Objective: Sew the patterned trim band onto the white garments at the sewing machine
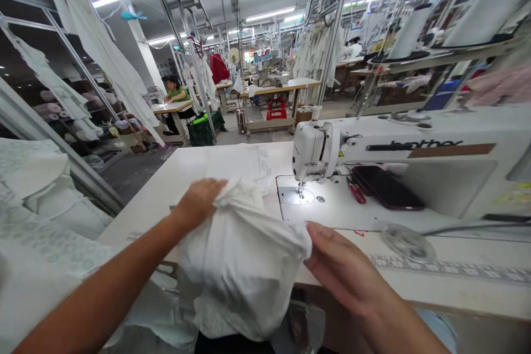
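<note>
A bunched white cloth garment [243, 263] hangs between my hands, at the front edge of the white sewing table [182, 177]. My left hand [199, 203] grips its upper left fold, and my right hand [342, 268] pinches its right edge. Just beyond the cloth stands a white Brother sewing machine [317, 150], its lit needle plate [295, 193] a short way from the fabric. The part of the garment under the bunch is hidden by its own folds.
Red-handled scissors [357, 191] and a dark flat case [388, 188] lie beside the machine. A pile of patterned white fabric [45, 221] lies at left. A co-worker [176, 94] sits sewing at a far table, among hanging garments and metal racks.
</note>
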Motion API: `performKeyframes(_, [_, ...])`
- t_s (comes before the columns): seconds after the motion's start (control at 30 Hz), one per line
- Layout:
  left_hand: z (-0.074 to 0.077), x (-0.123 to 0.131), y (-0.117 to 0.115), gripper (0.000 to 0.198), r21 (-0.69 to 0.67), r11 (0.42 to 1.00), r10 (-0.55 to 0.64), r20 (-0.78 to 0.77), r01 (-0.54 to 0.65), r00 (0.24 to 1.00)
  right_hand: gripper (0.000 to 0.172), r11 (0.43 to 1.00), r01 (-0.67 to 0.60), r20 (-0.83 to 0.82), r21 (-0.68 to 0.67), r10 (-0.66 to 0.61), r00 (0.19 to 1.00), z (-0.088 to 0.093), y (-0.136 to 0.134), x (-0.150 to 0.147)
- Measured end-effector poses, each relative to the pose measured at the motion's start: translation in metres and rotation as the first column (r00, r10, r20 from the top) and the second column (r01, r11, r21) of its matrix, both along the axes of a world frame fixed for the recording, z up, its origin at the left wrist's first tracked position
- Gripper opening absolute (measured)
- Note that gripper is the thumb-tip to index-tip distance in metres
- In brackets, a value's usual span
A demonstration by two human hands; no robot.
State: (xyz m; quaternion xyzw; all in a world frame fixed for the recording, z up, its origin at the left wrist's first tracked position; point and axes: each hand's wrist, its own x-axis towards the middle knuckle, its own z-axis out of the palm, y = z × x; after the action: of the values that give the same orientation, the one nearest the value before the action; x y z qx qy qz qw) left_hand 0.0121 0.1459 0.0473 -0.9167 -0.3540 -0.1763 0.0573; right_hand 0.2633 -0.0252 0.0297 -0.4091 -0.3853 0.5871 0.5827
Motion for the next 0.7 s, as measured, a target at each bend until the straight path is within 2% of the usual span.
performKeyframes(0.07, [0.038,0.004,0.021,0.043,0.111,0.994,0.007,0.042,-0.012,0.999,0.034,0.988,-0.151,-0.211,0.038,0.156,0.965,0.001,-0.007,-0.011])
performKeyframes(0.1, [0.052,0.008,0.029,0.044,0.181,0.984,-0.008,0.049,-0.001,0.999,0.033,0.976,-0.211,-0.287,0.053,0.218,0.933,0.001,-0.008,-0.018])
performKeyframes(0.17, [0.064,0.021,0.037,0.045,0.241,0.970,-0.037,0.014,0.033,0.999,0.034,0.956,-0.288,-0.358,0.059,0.289,0.888,-0.003,-0.009,-0.031])
performKeyframes(0.23, [0.053,0.035,0.039,0.039,0.193,0.979,-0.050,-0.055,0.060,0.997,0.038,0.933,-0.357,-0.393,0.042,0.343,0.853,-0.012,-0.007,-0.044])
performKeyframes(0.3, [0.026,0.046,0.039,0.034,0.112,0.992,-0.038,-0.100,0.049,0.994,0.042,0.906,-0.423,-0.414,0.023,0.394,0.821,-0.024,-0.005,-0.054])
performKeyframes(0.4, [-0.017,0.051,0.040,0.031,0.048,0.998,0.047,-0.096,-0.043,0.994,0.043,0.870,-0.493,-0.429,-0.015,0.439,0.789,-0.040,-0.006,-0.060])
performKeyframes(0.47, [-0.032,0.048,0.043,0.034,0.024,0.990,0.142,-0.067,-0.140,0.988,0.042,0.862,-0.505,-0.436,-0.035,0.442,0.784,-0.045,-0.008,-0.058])
performKeyframes(0.53, [-0.033,0.044,0.044,0.043,0.015,0.969,0.247,-0.022,-0.246,0.969,0.041,0.867,-0.496,-0.435,-0.042,0.432,0.790,-0.044,-0.007,-0.055])
performKeyframes(0.63, [-0.022,0.038,0.031,0.061,0.013,0.924,0.381,0.048,-0.382,0.923,0.035,0.881,-0.472,-0.412,-0.034,0.418,0.809,-0.033,-0.001,-0.049])
performKeyframes(0.7, [-0.018,0.034,0.008,0.063,-0.026,0.935,0.354,0.134,-0.354,0.926,0.030,0.909,-0.415,-0.404,-0.043,0.365,0.839,-0.026,0.005,-0.047])
